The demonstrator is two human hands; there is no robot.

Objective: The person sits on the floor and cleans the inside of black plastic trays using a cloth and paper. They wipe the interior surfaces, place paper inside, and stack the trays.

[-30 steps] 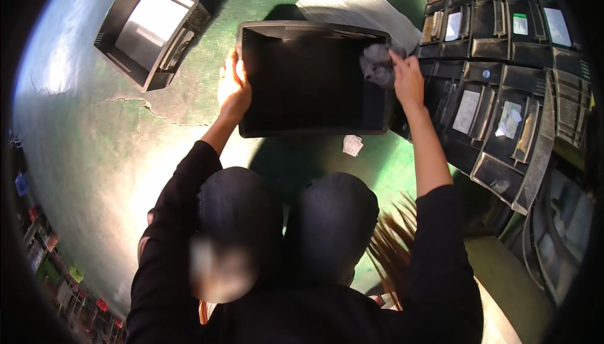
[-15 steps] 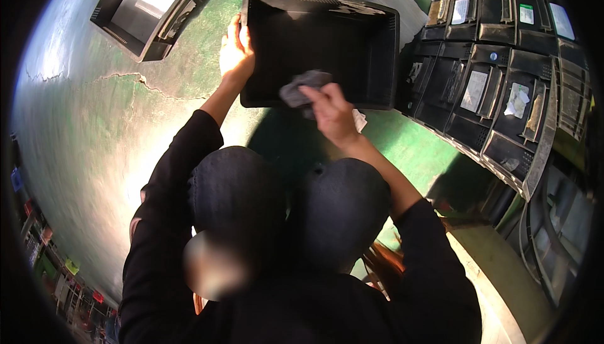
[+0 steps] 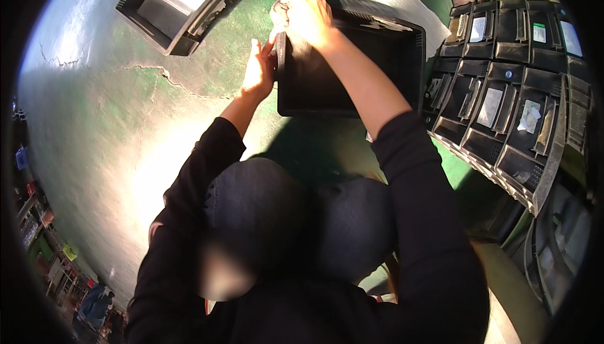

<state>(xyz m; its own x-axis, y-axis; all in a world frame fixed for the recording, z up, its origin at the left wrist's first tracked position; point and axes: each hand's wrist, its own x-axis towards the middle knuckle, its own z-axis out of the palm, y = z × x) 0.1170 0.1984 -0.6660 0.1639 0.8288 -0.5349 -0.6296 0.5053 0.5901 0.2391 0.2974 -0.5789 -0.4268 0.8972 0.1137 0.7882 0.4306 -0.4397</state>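
A black plastic crate (image 3: 384, 70) lies on the green floor in front of my bent knees, its dark hollow facing up. My left hand (image 3: 257, 73) grips the crate's left wall, fingers up along its outside. My right hand (image 3: 308, 18) reaches across the crate to its far left corner, closed on a greyish cloth (image 3: 279, 13). Much of the cloth is hidden by the fingers, and my right forearm covers part of the crate's inside.
Another black crate (image 3: 170, 42) with a white sheet inside stands at the far left. Black crates with handles and labels (image 3: 484, 102) are stacked at the right. White sheeting (image 3: 393, 4) lies behind the crate. A crack (image 3: 165, 75) runs across the floor.
My right hand has carried the cloth from the crate's near edge to its far left corner. The left hand still holds the left wall. The whole view has shifted slightly.
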